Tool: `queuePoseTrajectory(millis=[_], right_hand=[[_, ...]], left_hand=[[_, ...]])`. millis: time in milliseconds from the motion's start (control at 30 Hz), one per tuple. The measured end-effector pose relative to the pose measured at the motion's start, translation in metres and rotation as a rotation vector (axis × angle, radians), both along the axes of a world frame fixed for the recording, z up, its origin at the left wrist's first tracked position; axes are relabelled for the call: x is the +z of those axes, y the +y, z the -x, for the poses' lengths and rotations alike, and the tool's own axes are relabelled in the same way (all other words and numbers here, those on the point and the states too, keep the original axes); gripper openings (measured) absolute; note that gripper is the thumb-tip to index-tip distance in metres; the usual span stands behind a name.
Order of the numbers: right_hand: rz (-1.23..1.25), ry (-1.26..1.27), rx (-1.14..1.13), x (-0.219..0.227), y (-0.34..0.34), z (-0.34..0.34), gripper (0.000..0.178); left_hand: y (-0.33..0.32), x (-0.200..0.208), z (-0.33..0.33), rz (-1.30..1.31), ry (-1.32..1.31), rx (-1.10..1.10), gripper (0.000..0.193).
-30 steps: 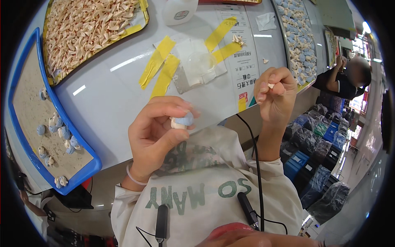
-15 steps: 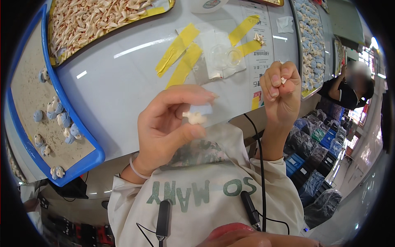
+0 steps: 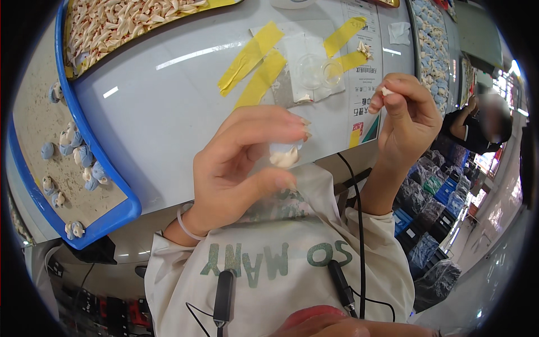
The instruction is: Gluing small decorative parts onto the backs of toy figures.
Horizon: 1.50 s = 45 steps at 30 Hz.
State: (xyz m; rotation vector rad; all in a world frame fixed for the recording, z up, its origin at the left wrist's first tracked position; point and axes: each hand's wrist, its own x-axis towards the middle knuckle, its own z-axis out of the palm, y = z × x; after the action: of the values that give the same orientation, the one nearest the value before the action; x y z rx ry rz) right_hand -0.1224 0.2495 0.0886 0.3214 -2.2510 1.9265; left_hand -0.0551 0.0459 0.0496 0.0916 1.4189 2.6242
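Above the table's near edge, my left hand (image 3: 233,163) is closed around a small figurine (image 3: 284,158) with a cream part and a pale blue part. It sits between thumb and fingers, its blue part blurred. Off to the right, my right hand (image 3: 409,115) pinches a tiny cream-white piece (image 3: 386,91) between thumb and fingertips; its exact shape is too small to make out. Beyond the hands, a clear round plastic dish (image 3: 314,72) rests on a whitish sheet (image 3: 300,45) beside strips of yellow tape (image 3: 252,59).
At left stands a blue-rimmed tray (image 3: 120,216) with several blue-and-cream figurines (image 3: 84,156). A tray of many cream pieces (image 3: 123,28) lies at the far left. More figurines fill a tray (image 3: 431,50) at right. Small cream bits (image 3: 364,50) lie near the tape. A person (image 3: 477,123) is at right.
My left hand has shifted slightly right with the figurine, which is turned differently. My right hand has moved right and its fingers have straightened somewhat around the tiny piece.
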Motion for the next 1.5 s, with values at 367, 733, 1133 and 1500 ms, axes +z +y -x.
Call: queuePoseTrajectory(millis=[367, 733, 1133, 1500], right_hand=[[-0.665, 0.076, 0.249, 0.022, -0.029, 0.030, 0.016], [-0.750, 0.100, 0.253, 0.025, -0.025, 0.037, 0.014], [-0.181, 0.014, 0.246, 0.023, -0.033, -0.008, 0.016], [-0.225, 0.033, 0.294, 0.011, -0.050, -0.029, 0.016]], left_hand=[[0.001, -0.003, 0.001, -0.067, 0.036, -0.008, 0.037], [0.002, -0.003, 0.003, -0.011, 0.060, 0.024, 0.038], [0.005, -0.004, 0.000, -0.005, 0.107, 0.102, 0.043], [0.006, -0.003, -0.004, 0.114, 0.222, 0.187, 0.033]])
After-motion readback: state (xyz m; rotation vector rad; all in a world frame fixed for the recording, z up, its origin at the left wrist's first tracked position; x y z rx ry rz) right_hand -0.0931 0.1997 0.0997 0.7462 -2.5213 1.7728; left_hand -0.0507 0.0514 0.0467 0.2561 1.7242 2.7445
